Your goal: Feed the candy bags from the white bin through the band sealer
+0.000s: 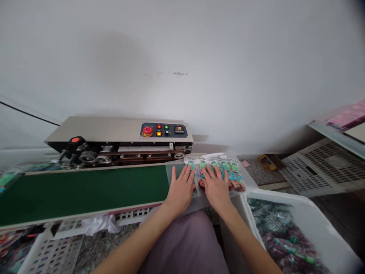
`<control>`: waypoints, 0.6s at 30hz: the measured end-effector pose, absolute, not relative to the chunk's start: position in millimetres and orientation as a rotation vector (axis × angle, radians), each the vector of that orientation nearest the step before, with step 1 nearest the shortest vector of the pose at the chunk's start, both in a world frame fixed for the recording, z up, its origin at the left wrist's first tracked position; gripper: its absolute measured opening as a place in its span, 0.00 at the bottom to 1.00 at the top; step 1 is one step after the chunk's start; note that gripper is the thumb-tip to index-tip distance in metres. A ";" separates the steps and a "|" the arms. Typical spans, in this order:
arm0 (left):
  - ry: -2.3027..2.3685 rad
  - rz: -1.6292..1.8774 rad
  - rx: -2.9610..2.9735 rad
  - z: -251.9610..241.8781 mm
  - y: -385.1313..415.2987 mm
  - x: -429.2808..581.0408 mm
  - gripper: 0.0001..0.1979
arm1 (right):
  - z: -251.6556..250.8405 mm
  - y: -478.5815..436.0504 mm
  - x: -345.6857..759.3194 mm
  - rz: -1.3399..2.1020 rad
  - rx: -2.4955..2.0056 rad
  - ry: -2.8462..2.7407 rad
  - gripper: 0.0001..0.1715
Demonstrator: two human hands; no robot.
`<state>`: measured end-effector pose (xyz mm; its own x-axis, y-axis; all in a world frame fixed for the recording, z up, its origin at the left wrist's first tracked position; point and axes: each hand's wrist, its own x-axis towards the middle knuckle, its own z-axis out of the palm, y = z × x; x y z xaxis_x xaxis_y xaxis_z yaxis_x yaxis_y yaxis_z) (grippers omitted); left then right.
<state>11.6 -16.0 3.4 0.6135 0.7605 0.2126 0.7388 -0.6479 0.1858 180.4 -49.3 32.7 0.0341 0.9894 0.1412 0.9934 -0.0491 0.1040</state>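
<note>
My left hand point(180, 188) lies flat with its fingers apart on a clear plastic bag point(170, 172), which rests on the right end of a green conveyor belt point(85, 190). Something green and printed shows inside that bag, partly under the fingers. Just to the right, my right hand point(215, 186) is spread over a row of overlapping clear packets point(235, 172) with green, blue and brown contents. Behind the belt stands a band sealing machine point(99, 127) with a red stop button point(147, 131) and lit switches.
At lower right is a white bin point(322, 224) holding many shiny packets point(270, 217). A light perforated crate point(319, 167) leans farther right. Another basket point(54, 253) sits under the belt at left, near a packet point(8, 179) at the belt's far left end. A wall rises behind.
</note>
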 end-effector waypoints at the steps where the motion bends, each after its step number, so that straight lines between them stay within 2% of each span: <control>1: 1.311 0.419 2.735 3.4 -16.3 11.6 0.26 | 32.2 -49.7 180.2 -0.260 -2.239 -2.152 0.27; 10: 1.561 0.293 2.628 11.9 -15.7 -20.9 0.26 | 35.4 -46.1 143.0 -0.165 -2.040 -2.237 0.27; 13: 1.659 0.271 2.597 25.4 -15.6 -26.5 0.25 | 42.2 -49.3 159.6 -0.245 -2.037 -2.197 0.26; 18: 1.390 0.369 2.669 30.1 -13.8 3.0 0.26 | 36.2 -59.6 216.6 -0.470 -2.304 -1.971 0.28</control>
